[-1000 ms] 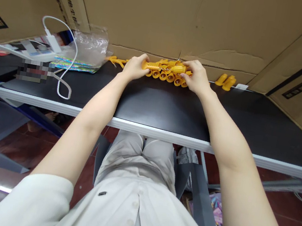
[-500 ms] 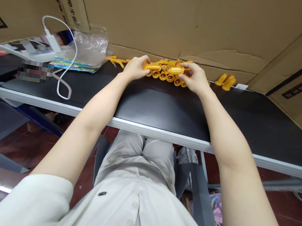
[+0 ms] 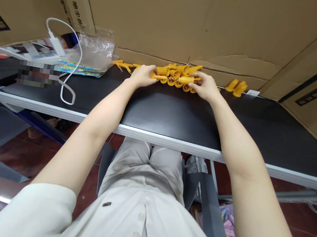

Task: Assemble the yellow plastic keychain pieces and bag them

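A pile of small yellow plastic parts (image 3: 178, 73) lies at the far edge of the black table (image 3: 166, 111), against the cardboard wall. My left hand (image 3: 143, 75) grips the left end of a thin yellow ribbed piece (image 3: 160, 77). My right hand (image 3: 206, 87) pinches a yellow cap-shaped part (image 3: 186, 80) at its right end. The two parts meet between my hands, just above the table and in front of the pile.
Two more yellow parts (image 3: 237, 86) lie to the right by the wall. On the left are a clear plastic bag (image 3: 95, 52), a white charger with its cable (image 3: 64, 61) and colourful packaging. Cardboard boxes wall in the back and right.
Both hands have drawn slightly closer together and lower, bringing the ribbed piece and the cap nearer to the table. The camera view has tipped a little.
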Motion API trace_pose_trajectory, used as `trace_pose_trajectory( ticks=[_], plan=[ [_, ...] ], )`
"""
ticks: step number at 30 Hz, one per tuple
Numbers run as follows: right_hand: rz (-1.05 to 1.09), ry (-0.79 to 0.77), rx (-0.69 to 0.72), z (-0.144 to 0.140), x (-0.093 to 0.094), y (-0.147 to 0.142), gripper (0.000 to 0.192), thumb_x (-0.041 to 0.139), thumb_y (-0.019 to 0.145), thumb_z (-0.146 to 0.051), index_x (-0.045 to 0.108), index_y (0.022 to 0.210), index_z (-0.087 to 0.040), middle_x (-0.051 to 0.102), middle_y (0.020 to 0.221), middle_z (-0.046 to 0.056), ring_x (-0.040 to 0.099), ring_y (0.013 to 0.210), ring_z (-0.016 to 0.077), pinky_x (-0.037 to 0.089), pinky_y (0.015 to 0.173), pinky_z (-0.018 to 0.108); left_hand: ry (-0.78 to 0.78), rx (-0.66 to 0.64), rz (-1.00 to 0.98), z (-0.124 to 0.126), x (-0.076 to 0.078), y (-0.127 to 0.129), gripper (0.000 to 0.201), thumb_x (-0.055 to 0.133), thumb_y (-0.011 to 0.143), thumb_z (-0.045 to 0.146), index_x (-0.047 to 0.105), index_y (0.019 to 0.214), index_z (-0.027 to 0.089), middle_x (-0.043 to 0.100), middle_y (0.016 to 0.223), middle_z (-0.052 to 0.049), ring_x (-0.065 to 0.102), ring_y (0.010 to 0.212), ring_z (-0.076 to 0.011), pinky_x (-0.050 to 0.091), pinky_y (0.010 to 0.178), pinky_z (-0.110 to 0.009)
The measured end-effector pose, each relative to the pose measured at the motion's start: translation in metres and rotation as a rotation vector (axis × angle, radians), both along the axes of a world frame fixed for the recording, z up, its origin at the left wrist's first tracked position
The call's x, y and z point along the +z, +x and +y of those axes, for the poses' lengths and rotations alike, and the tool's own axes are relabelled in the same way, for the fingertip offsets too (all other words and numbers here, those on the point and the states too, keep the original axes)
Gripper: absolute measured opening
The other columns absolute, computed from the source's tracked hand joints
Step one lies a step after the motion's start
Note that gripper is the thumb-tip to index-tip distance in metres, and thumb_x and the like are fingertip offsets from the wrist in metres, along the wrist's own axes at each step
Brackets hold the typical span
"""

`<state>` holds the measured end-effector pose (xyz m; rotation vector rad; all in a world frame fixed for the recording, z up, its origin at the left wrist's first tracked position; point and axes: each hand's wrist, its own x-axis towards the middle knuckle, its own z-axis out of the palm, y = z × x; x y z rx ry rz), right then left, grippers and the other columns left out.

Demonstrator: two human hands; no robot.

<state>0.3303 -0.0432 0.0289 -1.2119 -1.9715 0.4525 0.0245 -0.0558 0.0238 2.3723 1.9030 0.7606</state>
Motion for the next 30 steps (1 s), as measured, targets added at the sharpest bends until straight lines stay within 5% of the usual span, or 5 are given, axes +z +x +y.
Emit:
trace_pose_trajectory(
  ticks=[13,17,24,30],
  plan=[
    [0.022,-0.058,0.015,0.002,-0.001,-0.005,0.054,0.099,0.077,-0.039,0.077,0.123,-0.023,0.079,0.122,0.013,0.080,0.120,0.0385,0.063,0.116,0.066,0.005,-0.064,-0.031,0.003,-0.003,0.004,0.044,0.070,0.090,0.035,0.077,0.131,0.022,0.079,0.116,-0.010,0.072,0.118,-0.0337,0.055,0.112,-0.044],
    [0.036,-0.019,0.022,0.003,-0.004,-0.015,0.065,0.103,0.078,-0.053,0.074,0.129,-0.027,0.078,0.123,0.011,0.079,0.120,0.0362,0.065,0.114,0.062,-0.003,-0.069,-0.019,-0.007,0.004,0.017,0.041,0.069,0.091,0.033,0.079,0.130,0.020,0.079,0.116,-0.011,0.072,0.119,-0.0356,0.055,0.112,-0.045],
    [0.081,-0.118,0.023,-0.003,-0.004,-0.019,0.065,0.085,0.088,-0.086,0.071,0.112,-0.027,0.080,0.092,0.009,0.085,0.094,0.0356,0.067,0.105,0.068,0.027,-0.079,-0.026,-0.010,0.006,0.020,0.037,0.069,0.091,0.035,0.082,0.124,0.023,0.080,0.112,-0.011,0.071,0.122,-0.0374,0.056,0.112,-0.047],
    [0.066,-0.261,0.077,-0.012,0.003,-0.018,0.043,0.099,0.087,-0.054,0.070,0.099,-0.025,0.081,0.094,0.009,0.085,0.101,0.0345,0.068,0.110,0.061,0.032,-0.097,-0.007,-0.003,0.001,0.015,0.037,0.071,0.089,0.035,0.082,0.122,0.024,0.081,0.110,-0.009,0.071,0.120,-0.0371,0.056,0.113,-0.048]
  ],
)
